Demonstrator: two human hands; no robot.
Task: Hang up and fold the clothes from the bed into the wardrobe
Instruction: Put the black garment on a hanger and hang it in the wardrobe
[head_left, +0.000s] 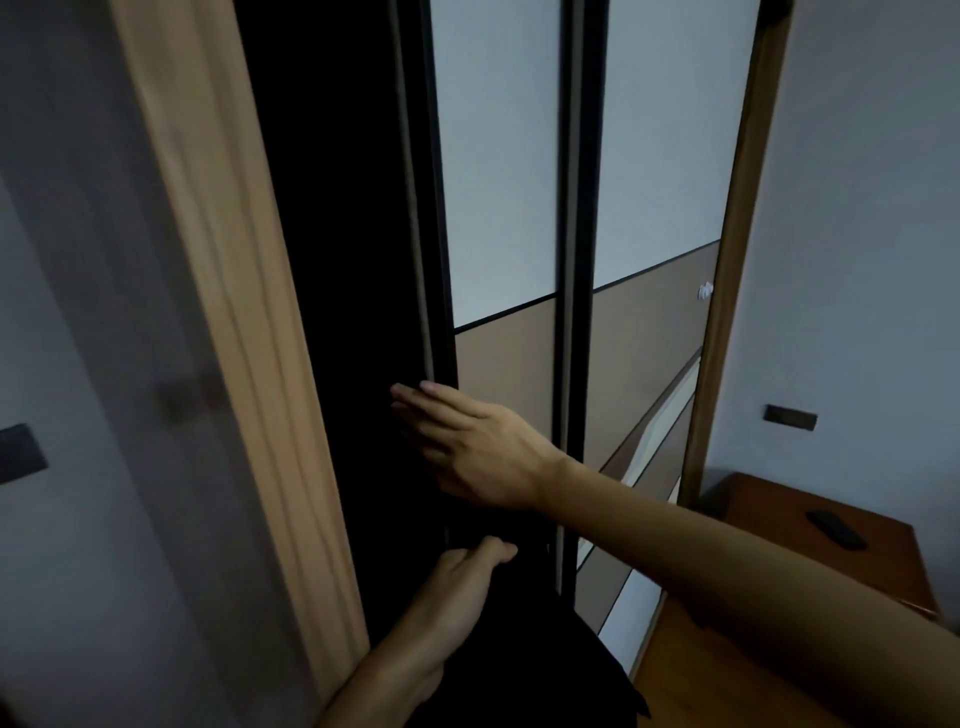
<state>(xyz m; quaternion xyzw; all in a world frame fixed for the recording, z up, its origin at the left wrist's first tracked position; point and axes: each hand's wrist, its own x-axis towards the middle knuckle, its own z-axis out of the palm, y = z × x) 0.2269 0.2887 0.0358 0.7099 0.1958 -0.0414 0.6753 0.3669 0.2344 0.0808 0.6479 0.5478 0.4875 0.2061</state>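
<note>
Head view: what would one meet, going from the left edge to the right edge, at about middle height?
Dark wall plate, light wooden post, dark wardrobe opening, sliding doors, brown wooden post, wall socket.

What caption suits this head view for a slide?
Right hand flat on the wardrobe door edge, left hand gripping a dark garment.

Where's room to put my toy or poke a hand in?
Side table: bare wood around the black remote. Dark gap between wooden frame and sliding door: free above the right hand, crowded below, where the left hand grips dark cloth.
</note>
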